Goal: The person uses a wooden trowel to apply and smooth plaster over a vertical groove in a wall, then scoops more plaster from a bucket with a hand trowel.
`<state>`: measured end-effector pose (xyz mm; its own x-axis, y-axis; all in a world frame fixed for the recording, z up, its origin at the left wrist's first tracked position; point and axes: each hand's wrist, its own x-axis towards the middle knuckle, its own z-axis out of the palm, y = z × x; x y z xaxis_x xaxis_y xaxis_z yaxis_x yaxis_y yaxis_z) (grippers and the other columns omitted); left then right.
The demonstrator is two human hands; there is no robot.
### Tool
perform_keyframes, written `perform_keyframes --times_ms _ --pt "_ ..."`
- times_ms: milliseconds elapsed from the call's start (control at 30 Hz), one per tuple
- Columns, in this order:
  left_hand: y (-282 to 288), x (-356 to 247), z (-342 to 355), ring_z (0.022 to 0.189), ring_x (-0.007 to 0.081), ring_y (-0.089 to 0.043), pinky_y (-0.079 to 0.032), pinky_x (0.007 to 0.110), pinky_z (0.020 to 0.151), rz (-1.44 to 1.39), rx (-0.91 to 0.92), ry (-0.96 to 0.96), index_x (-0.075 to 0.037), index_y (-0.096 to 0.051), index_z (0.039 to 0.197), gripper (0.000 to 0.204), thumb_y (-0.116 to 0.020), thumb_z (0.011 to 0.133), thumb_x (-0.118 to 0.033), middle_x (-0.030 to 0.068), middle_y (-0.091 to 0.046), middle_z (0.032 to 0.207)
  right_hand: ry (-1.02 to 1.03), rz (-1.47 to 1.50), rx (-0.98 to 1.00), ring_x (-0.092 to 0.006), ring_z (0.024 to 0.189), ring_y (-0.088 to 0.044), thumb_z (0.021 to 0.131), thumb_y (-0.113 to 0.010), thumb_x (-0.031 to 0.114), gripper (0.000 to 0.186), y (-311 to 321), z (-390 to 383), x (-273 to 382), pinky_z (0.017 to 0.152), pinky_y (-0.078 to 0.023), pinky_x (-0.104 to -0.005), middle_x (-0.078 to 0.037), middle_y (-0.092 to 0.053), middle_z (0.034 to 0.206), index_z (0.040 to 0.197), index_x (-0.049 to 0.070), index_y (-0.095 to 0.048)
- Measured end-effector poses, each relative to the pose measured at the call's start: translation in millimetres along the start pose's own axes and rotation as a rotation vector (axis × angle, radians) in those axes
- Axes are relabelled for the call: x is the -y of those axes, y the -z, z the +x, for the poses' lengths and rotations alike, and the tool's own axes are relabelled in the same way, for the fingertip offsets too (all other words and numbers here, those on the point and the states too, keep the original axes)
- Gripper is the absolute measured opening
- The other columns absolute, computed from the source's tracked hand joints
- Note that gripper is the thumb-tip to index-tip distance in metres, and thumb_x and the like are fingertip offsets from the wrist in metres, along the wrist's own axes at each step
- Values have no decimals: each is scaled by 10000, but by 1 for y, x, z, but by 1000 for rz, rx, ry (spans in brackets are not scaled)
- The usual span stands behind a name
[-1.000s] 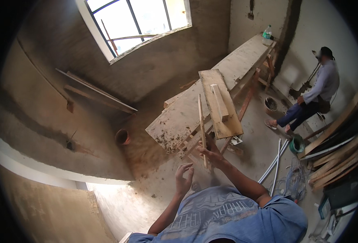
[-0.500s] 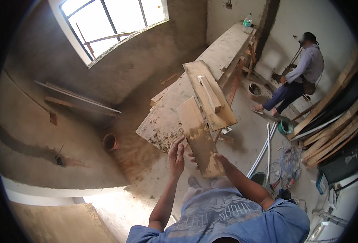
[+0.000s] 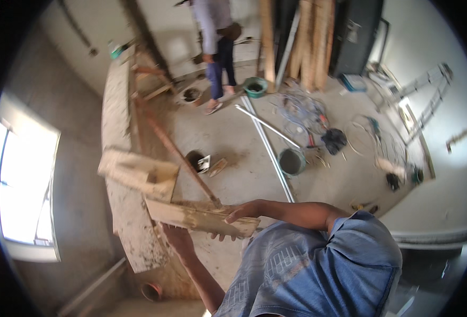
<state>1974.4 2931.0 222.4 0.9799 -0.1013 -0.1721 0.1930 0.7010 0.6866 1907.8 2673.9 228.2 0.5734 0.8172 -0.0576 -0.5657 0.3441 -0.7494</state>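
Observation:
My right hand (image 3: 233,216) grips a short wooden plank (image 3: 186,211) near its right end, fingers wrapped under the lower edge. My left hand (image 3: 178,238) is at the plank's left part, its fingers partly hidden by the wood. Just beyond it, a wider board (image 3: 127,161) with a small wooden block (image 3: 151,178) on top rests across a long, dusty plank (image 3: 120,105) on timber supports. Its nearer end is crusted with debris.
A person (image 3: 217,47) stands by the far wall near buckets (image 3: 254,86), leaning boards (image 3: 305,47) and a ladder (image 3: 424,90). Pipes (image 3: 265,148), tangled cables (image 3: 297,113) and another bucket (image 3: 291,161) lie on the floor. A window (image 3: 24,179) is at left.
The view has swung right. The plank in my hands went from upright on edge to slanted, then to lying crosswise. My left hand moved from apart onto it.

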Motion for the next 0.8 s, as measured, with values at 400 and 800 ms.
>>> perform_keyframes --times_ms 400,800 --pt "-102 85 23 953 165 -620 -493 324 851 584 649 360 0 -610 1151 355 -671 912 -255 72 -658 1058 148 257 -49 -276 1152 -574 926 -314 690 832 26 -240 -32 902 -518 -439 -176 -487 1382 1452 46 -336" --pt "-160 275 -4 947 166 -613 -482 318 806 740 290 384 -2 -607 1157 364 -656 912 -267 67 -660 1041 -202 -21 -1879 -304 1114 -592 939 -547 452 649 162 -510 -334 934 -483 -355 -210 -571 1277 1388 -2 -439"
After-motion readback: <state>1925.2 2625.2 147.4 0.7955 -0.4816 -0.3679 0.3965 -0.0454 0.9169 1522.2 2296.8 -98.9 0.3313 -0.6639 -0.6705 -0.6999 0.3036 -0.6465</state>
